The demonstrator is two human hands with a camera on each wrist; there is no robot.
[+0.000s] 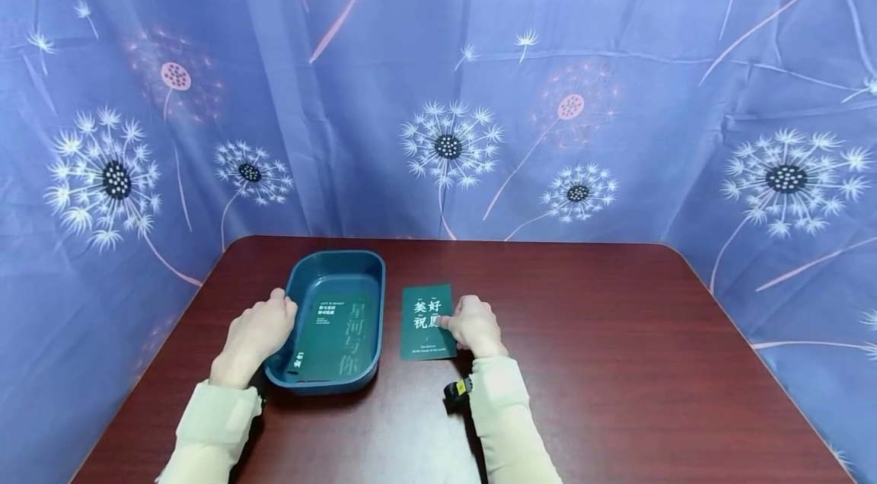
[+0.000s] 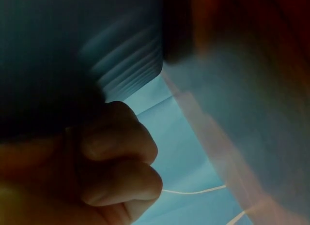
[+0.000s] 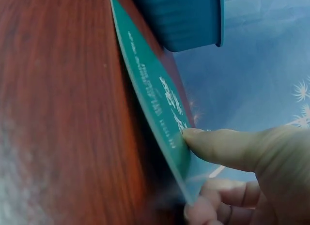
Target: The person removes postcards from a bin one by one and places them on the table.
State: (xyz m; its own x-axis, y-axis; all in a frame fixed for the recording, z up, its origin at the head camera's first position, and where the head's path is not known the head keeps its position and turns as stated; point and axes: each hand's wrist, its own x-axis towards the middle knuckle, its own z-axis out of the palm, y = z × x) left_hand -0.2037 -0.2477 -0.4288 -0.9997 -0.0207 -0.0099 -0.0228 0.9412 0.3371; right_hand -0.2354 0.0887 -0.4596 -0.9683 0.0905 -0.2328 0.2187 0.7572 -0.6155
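Note:
A blue plastic basin (image 1: 380, 316) stands on the left part of the table, with a green printed card (image 1: 322, 347) lying inside it. My left hand (image 1: 259, 332) grips the basin's left rim; its curled fingers (image 2: 121, 162) show under the dark basin wall in the left wrist view. Right of the basin, my right hand (image 1: 475, 326) pinches the right edge of another green card (image 1: 418, 335) with white characters. In the right wrist view the thumb (image 3: 218, 145) lies on the card's face (image 3: 150, 94), fingers beneath, and the card is tilted off the table.
The dark red wooden table (image 1: 617, 362) reaches to a blue curtain (image 1: 370, 126) with dandelion prints, which hangs behind it and at both sides. A small black device with a yellow label (image 1: 457, 393) is at the right wrist.

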